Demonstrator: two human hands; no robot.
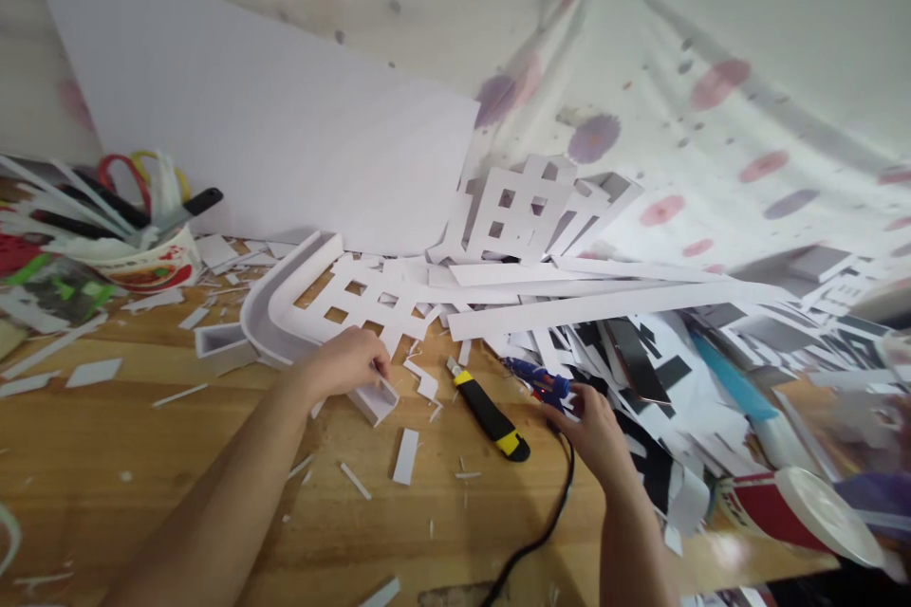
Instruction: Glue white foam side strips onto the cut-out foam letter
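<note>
Right hand (592, 422) grips a blue glue gun (542, 377) right of center, apart from the left.
At center left, the left hand (347, 362) touches a curved white channel (257, 315); whether its partly hidden fingers clamp it is unclear.

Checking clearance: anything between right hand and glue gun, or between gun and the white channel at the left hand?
Right hand to blue glue gun: nothing visible, they touch. Gun to curved white channel at the left hand: a black-and-yellow utility knife and a white offcut lie between, on the wooden table.
</note>
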